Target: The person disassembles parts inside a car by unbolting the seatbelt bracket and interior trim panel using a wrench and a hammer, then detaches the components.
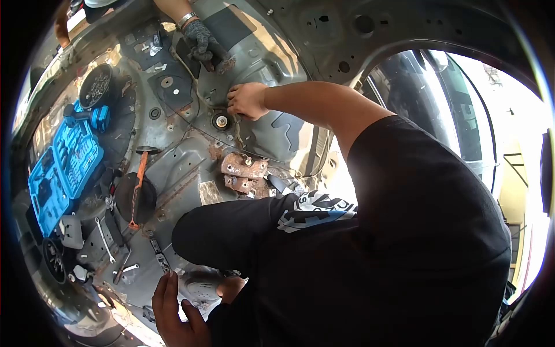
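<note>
My right hand (248, 101) reaches onto the grey car-body floor (185, 156), fingers curled against the metal just above a round opening with a bright centre (221, 121). A thin cable runs near its fingertips; anything inside the fingers is hidden. At the bottom left, my left hand (179, 315) is empty, with its thumb apart from its fingers. The fingertips are close to the lower end of a ratchet (159, 254) on the floor. Below the round opening sits a rusty bracket (245, 168).
Another person's gloved hand (199, 40) is at the top, by a dark pad. On the left lie an open blue tool case (75, 156), a blue cordless tool (87, 117), a bowl of fasteners (97, 85), an orange-handled tool (139, 188) and a wrench (104, 240).
</note>
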Demonstrator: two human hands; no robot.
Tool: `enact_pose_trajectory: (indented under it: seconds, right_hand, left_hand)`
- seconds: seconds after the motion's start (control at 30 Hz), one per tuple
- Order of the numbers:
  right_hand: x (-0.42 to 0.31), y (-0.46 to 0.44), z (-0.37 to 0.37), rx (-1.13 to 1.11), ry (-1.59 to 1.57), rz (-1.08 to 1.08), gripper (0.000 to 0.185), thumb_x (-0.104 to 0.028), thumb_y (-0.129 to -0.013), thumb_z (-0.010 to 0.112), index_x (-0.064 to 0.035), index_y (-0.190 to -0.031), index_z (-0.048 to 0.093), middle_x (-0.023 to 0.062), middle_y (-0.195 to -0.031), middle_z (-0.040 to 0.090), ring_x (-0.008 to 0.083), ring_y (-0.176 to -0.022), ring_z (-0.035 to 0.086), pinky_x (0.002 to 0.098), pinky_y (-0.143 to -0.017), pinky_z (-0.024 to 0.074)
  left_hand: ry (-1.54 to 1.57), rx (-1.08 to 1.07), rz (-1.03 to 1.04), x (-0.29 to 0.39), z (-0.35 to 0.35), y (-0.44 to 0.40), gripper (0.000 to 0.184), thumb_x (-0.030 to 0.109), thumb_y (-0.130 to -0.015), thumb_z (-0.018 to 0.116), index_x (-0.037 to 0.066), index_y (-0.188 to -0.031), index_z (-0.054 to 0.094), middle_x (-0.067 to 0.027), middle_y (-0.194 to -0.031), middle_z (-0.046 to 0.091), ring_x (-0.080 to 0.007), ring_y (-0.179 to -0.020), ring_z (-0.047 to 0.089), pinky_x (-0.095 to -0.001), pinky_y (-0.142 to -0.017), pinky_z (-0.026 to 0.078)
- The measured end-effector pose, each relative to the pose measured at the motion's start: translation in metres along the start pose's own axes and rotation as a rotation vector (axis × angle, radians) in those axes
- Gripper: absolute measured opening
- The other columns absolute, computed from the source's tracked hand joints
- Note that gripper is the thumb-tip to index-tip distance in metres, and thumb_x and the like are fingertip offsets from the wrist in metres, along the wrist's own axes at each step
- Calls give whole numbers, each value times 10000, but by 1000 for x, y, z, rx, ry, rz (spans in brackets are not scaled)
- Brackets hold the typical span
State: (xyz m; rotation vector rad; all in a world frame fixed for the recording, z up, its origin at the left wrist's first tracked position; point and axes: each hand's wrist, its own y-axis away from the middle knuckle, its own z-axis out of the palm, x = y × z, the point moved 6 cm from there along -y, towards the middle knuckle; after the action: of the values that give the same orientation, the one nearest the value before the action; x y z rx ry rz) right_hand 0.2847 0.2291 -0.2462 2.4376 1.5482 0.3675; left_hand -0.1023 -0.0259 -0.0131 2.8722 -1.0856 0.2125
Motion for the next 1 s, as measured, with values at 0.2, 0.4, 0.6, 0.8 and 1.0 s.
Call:
enact_pose_trajectory:
  seconds: [0.2,0.4,0.6,0.8,1.0]
  right_hand:
    - [-2,2,-8,47,-14,29,231,-276,-802,683,-105,-956,693,38,-950,715,273,-1064,631,425,-1026,486]
    - [1,-1,-4,34,-25,137,242,-294,-840,655,-109,-991,691,44,-975,728,279,-1071,641,419,-997,496]
    - [-1,0,-13,37,-46,172,230,-267,-841,660,-111,-1006,697,55,-975,721,282,-1055,646,414,-988,502]
    - [-1,0,-14,72,-52,146,218,-273,-856,648,-101,-981,696,59,-964,720,282,-1047,634,412,-1000,489]
    - [-5,-3,-17,54,-60,139,201,-267,-860,646,-102,-965,691,57,-950,713,278,-1049,628,410,-1001,487]
  left_hand:
    - [-157,79,217,13,4,2,423,73,-983,524,40,-1396,606,-208,-1398,609,-393,-1302,574,-457,-1098,457]
    - [605,-35,-496,-1,18,8,421,61,-973,527,25,-1384,612,-228,-1386,612,-401,-1285,583,-455,-1083,467]
    - [580,-3,-588,3,11,3,405,258,-1009,572,68,-1360,646,-145,-1383,650,-369,-1306,576,-453,-1137,424]
    - [646,0,-650,5,8,9,519,-57,-875,518,38,-1373,627,-168,-1390,628,-338,-1308,598,-421,-1096,457]
    - [263,-128,-379,5,-1,4,472,8,-920,551,31,-1387,615,-210,-1373,627,-372,-1277,603,-440,-1073,476]
